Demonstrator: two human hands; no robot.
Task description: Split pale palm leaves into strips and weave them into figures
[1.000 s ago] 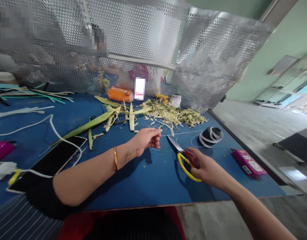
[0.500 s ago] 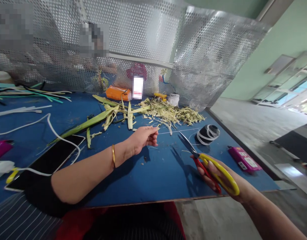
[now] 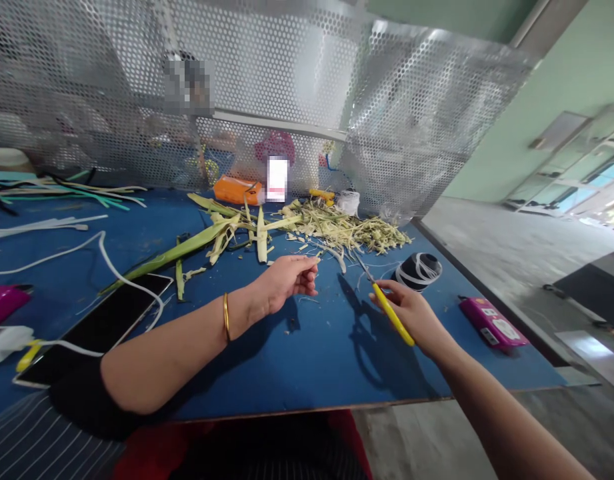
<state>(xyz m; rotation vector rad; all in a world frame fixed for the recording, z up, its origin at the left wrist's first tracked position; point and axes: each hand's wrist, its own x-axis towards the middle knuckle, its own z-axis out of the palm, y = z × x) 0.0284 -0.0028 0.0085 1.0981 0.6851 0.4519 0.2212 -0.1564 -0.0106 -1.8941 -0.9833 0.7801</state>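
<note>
Scissors [image 3: 394, 317] have moved forward and to the left since the earlier frame, and they show almost edge-on; the right hand [image 3: 414, 312] grasps them by the handles, above the table [image 3: 307, 367]. For the work in hand, I judge this means the cutting tool is brought nearer to the other hand. The left hand [image 3: 289, 283] has stayed almost in place, its fingers pinched together on a small pale piece; if thread also runs there, I cannot tell. Just beyond the right hand is a dark spool [image 3: 419, 272] wrapped in white. Farther lie shredded scraps [image 3: 331, 227], then an orange packet [image 3: 237, 191].
</note>
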